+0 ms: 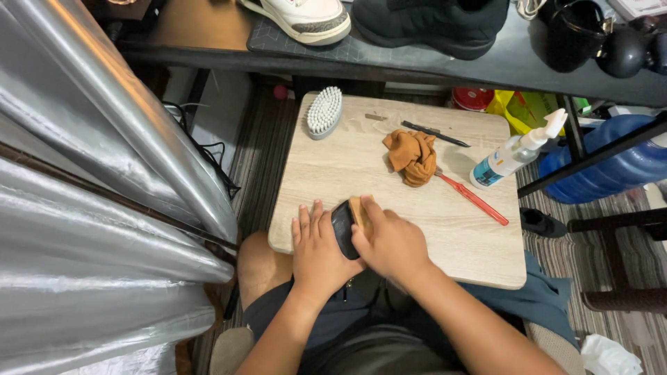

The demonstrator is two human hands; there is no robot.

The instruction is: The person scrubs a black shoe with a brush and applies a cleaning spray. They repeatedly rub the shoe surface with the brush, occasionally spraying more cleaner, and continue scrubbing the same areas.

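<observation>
Gripping a dark-bristled brush w/ a tan wooden back point(349, 223), the right hand point(389, 243) wraps over it from the right side, fingers curled on the wood. The left hand point(316, 246) lies flat beside it, palm down on the light wooden board point(333, 167), fingers spread and touching the brush's black side; it grasps nothing that I can see.

Brush sits at the near edge of the board, approx centre-left, between both hands. Its long axis runs near-to-far, tilted slightly left at the far end; bristles face left toward the left hand, wooden back faces right into the right palm.

Judgement on doing this well: keep the right grip firm on the wood, not the bristles, and let the left hand steady the board so it doesn't slide on the lap.

Further out on the board: white-bristled brush point(324, 111), crumpled orange cloth point(413, 156), red toothbrush point(472, 198), thin dark tool point(434, 133), spray bottle point(517, 149) lying at the right edge. Shoes on the shelf beyond.
</observation>
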